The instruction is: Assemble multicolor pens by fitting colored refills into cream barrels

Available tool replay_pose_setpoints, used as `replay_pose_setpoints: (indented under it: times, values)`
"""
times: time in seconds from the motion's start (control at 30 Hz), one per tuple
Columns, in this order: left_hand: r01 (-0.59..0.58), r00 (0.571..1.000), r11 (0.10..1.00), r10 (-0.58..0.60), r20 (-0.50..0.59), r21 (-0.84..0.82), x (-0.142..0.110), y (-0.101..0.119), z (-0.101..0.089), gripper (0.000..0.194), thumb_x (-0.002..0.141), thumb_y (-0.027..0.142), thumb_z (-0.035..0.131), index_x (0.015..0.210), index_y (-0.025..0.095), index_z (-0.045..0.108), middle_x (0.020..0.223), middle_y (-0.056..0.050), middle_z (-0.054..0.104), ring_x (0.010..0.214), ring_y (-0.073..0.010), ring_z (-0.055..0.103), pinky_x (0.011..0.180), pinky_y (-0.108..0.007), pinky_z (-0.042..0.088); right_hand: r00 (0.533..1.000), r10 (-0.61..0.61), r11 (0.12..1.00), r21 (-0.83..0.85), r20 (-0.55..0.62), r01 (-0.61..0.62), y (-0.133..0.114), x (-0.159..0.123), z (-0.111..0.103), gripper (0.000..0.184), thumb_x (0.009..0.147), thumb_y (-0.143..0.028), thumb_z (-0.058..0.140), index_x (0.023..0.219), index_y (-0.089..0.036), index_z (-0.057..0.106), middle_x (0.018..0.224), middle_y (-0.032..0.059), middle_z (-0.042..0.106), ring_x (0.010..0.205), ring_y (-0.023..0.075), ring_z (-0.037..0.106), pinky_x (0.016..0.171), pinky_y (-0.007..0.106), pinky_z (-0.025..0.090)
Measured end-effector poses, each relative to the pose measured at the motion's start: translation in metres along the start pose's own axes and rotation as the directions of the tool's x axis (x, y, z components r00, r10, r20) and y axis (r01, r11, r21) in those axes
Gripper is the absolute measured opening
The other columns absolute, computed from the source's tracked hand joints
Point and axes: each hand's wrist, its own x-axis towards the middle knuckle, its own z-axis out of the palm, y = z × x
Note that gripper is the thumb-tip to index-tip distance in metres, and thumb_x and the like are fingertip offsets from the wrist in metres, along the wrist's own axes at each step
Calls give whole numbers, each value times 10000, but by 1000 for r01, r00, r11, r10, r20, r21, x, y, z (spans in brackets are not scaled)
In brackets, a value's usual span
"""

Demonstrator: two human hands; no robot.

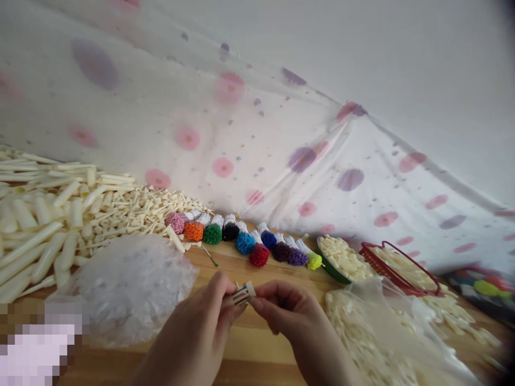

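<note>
A small cream plastic piece (242, 295) with dark marks on its side and spots of blue and orange at its top edge is between my hands above the table. My left hand (219, 305) grips its left end, the thumb on the near side. At its right end, my right hand (281, 308) has thumb and forefinger pinched together against the piece. Just beyond lies a single thin stick with a green tip (211, 257). Behind it runs a row of white-stemmed bundles with coloured tips, among them orange (193, 230), green (212, 232), red (259, 254) and yellow (314, 261).
A clear plastic bag (132, 289) and heaped cream tubes (44, 230) cover the left. To the right are a green bowl (338, 272), a red basket (402, 287) and a bag of cream pieces (370, 327). A spotted sheet (257, 145) hangs behind the wooden table (261, 343).
</note>
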Motion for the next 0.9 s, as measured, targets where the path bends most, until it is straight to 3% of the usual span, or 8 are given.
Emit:
replay_pose_setpoints:
  times: [0.17, 0.47, 0.67, 0.9]
  values:
    - [8, 1000, 998, -7, -16, 63, 1, 1, 0, 105, 869, 248, 351, 777, 260, 401, 815, -27, 675, 763, -215, 650, 647, -298, 454, 1000, -1, 995, 95, 5, 1, 2, 2, 5, 222, 542, -345, 778, 605, -156, 681, 566, -9, 561, 483, 71, 366, 459, 208, 280]
    - [7, 1000, 1000, -7, -4, 23, 3, -1, 0, 112, 884, 294, 347, 789, 261, 395, 805, -22, 666, 739, -212, 642, 653, -311, 450, 1000, -2, 984, 177, 9, 0, 5, 2, 7, 233, 508, -320, 783, 579, -155, 634, 552, -17, 563, 466, 70, 379, 453, 215, 312]
    - [11, 1000, 1000, -11, -16, 24, 3, -3, 1, 97, 877, 274, 365, 788, 264, 402, 798, -15, 672, 741, -208, 647, 657, -305, 456, 999, 9, 995, 102, 42, -14, 3, 3, 3, 228, 526, -312, 764, 646, -140, 675, 593, -4, 584, 480, 72, 395, 473, 218, 312]
    - [-1, 1000, 997, 0, -19, -76, 3, -4, 0, 81, 856, 262, 424, 775, 261, 415, 800, -3, 687, 742, -184, 661, 662, -278, 473, 997, 37, 999, 22, 70, -39, -4, 5, -3, 192, 540, -262, 711, 684, -152, 646, 475, -63, 479, 448, 69, 380, 470, 222, 310]
